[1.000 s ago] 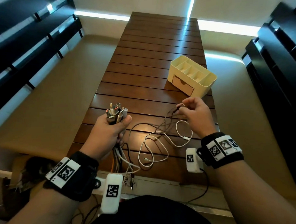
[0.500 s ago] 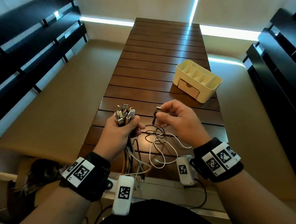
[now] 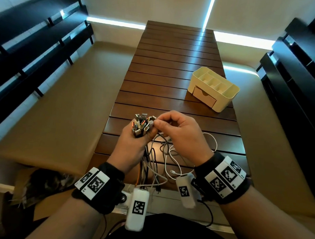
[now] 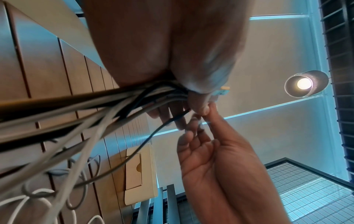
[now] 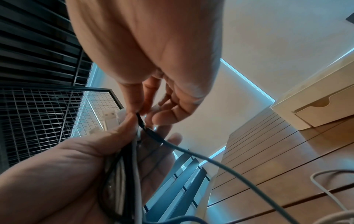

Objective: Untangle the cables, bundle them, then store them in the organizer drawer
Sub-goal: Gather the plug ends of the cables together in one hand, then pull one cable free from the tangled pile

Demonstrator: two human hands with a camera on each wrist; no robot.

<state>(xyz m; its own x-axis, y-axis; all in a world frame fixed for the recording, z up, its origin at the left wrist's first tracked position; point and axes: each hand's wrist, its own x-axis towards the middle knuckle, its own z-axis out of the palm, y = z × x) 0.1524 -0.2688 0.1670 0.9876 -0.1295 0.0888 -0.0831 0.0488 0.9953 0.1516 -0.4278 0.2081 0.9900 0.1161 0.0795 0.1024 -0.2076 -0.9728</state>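
Observation:
My left hand (image 3: 134, 136) grips a bundle of cable ends (image 3: 141, 125) upright, with several USB plugs sticking out above the fist. Its cords (image 4: 114, 103) trail down over the table's near edge. My right hand (image 3: 160, 122) pinches the plug of a grey cable (image 5: 191, 151) and holds it against the bundle's right side. That cable loops down to loose white and grey cables (image 3: 171, 166) lying on the table. The cream organizer (image 3: 214, 89) stands at the right edge, with its front drawer (image 3: 204, 97) shut.
The slatted wooden table (image 3: 173, 53) runs away from me, with beige floor on both sides. Dark shelving (image 3: 30, 52) lines the left and dark furniture (image 3: 297, 79) the right. A cardboard box (image 3: 35, 183) sits low at my left.
My right hand has lifted the grey cable's plug off the table and carried it left to the bundle. My left hand has kept its grip and risen slightly.

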